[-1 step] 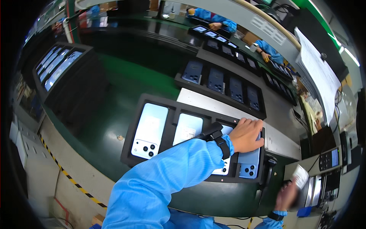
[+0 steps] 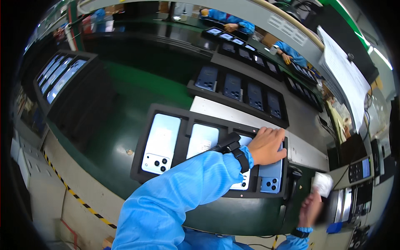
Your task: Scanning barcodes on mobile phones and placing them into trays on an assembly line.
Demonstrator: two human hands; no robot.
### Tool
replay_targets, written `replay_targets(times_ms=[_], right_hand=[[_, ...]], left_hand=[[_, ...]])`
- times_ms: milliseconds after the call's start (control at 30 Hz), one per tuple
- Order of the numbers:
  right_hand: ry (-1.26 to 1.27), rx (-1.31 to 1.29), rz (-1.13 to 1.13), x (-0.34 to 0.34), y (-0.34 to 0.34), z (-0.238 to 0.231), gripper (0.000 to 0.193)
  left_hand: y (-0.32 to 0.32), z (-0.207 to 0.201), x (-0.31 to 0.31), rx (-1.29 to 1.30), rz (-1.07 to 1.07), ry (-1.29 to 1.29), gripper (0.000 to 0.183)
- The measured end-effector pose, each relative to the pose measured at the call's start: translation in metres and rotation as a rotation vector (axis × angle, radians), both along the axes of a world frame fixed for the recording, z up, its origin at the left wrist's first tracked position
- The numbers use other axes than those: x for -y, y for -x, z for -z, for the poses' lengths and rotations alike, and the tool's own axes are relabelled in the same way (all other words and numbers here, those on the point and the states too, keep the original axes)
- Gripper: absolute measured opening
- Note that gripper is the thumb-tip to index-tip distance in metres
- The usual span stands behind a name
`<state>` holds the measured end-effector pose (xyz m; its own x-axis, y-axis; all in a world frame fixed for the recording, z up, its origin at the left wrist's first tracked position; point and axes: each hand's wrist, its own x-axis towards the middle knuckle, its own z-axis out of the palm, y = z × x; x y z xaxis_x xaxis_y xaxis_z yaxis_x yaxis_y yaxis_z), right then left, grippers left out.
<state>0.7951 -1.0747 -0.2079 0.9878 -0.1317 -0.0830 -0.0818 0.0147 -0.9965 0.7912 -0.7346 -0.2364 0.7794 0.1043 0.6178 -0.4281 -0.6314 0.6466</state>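
While your left hand [image 2: 268, 146] rests over the tray's [image 2: 182, 143] right end, your right hand [image 2: 310, 208] pinches a white slip [image 2: 322, 184] beyond it.

Your left fingers are bent, partly spread, over the blue phone [image 2: 271, 175] in the rightmost slot; whether they grip it can't be told. Your right fingertips are closed on the slip, near the machine [image 2: 359, 170] at your right. Just beside the tray's right edge lies the scanner [image 2: 295, 173]. Green bench [image 2: 233, 212] shows along the tray's near side and broadly off its left edge; a pale strip [image 2: 308, 153] lies between its far edge and the rear tray [image 2: 266, 114].
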Motion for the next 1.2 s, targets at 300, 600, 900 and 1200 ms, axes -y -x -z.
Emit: replay_targets(times_ms=[300, 600, 900, 1200], right_hand=[[0.799, 0.021, -0.857, -0.112, 0.009, -0.015, 0.028], [0.878, 0.392, 0.032, -0.039, -0.012, 0.043, 0.058], [0.266, -0.005, -0.301, -0.056, 0.000, 0.008, 0.047], [-0.308, -0.609, -1.016, -0.170, 0.071, -0.027, 0.029]], left_hand=[[0.000, -0.003, -0.010, -0.022, 0.011, -0.065, 0.038], [0.008, 0.003, -0.003, -0.034, -0.089, -0.527, 0.039], [0.050, -0.025, -0.058, -0.306, 0.029, -0.402, 0.049], [0.086, -0.008, -0.098, -0.177, -0.017, -0.411, 0.039]])
